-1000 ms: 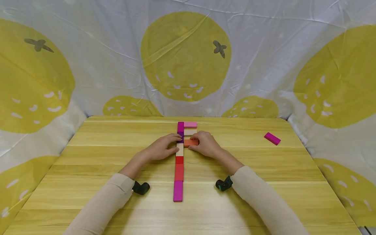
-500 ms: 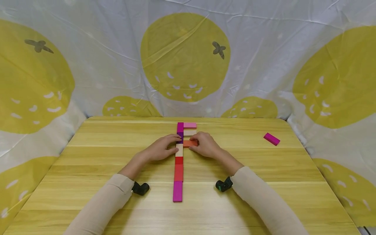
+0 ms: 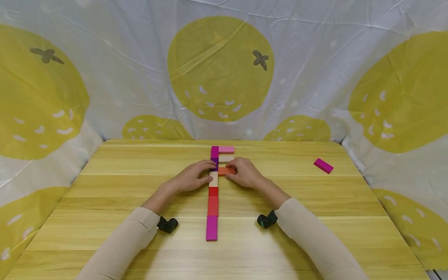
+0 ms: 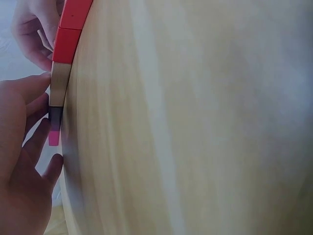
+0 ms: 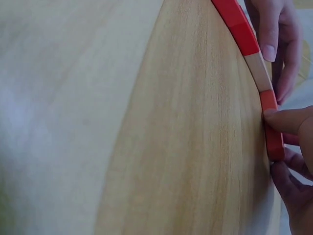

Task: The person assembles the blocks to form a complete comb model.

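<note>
In the head view, toy blocks lie flat on the table in a line running away from me, with three short arms off its far right side. My right hand (image 3: 245, 172) pinches the outer end of the orange block (image 3: 225, 171), thumb on its near side; that block's inner end meets the line. My left hand (image 3: 190, 176) rests against the line's left side. Its thumb touches the plain wood block (image 3: 214, 182), and its fingertips reach over the purple block (image 3: 215, 160). In the right wrist view, thumb and fingers are at the orange block (image 5: 275, 137).
Beyond the orange block lie another plain block (image 3: 226, 158) and a pink block (image 3: 226, 149), beside a magenta block (image 3: 215, 151). Nearer me run red (image 3: 213, 191), coral (image 3: 213, 205) and magenta (image 3: 211, 228) blocks. A loose magenta block (image 3: 323, 165) lies far right on the table (image 3: 280, 249).
</note>
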{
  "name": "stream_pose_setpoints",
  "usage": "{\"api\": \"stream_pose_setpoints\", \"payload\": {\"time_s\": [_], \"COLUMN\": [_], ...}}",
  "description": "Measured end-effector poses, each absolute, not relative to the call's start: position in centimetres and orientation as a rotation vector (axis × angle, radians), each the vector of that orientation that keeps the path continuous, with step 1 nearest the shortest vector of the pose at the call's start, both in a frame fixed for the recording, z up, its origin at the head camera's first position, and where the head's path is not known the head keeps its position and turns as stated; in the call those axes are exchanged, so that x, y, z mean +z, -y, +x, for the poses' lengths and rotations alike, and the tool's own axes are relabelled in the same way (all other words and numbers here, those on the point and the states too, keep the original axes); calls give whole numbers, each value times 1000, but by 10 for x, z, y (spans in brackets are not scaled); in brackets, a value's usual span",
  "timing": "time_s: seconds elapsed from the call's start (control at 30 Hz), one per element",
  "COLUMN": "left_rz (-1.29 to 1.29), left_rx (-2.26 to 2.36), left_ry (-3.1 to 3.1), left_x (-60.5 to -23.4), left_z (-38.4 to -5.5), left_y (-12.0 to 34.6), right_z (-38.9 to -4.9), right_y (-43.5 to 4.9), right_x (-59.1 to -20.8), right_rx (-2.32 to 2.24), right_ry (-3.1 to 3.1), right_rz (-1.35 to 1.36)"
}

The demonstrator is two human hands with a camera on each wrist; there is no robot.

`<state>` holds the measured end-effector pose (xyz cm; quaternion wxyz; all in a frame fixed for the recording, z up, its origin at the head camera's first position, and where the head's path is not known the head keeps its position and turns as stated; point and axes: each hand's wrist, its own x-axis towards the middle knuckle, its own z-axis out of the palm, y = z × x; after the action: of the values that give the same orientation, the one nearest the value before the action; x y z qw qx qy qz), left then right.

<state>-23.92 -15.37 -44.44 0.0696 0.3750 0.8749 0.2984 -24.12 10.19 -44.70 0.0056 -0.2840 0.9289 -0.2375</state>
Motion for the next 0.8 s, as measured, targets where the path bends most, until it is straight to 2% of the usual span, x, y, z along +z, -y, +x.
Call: {"api": "stream_pose_setpoints", "payload": {"time_s": [0.43, 0.8], "left_rz": [1087, 1103], "left_rx": [888, 891], "left_ry": [-2634, -2630], "left_x": [-444, -442], "left_z": [-240, -237], "left_y": [153, 153], "right_z": [-240, -237], "right_y": [-110, -141], "right_x": [-438, -424], "right_rx": [-791, -837], "right_ry": [-2883, -2843], "right_rz": [-835, -832]}}
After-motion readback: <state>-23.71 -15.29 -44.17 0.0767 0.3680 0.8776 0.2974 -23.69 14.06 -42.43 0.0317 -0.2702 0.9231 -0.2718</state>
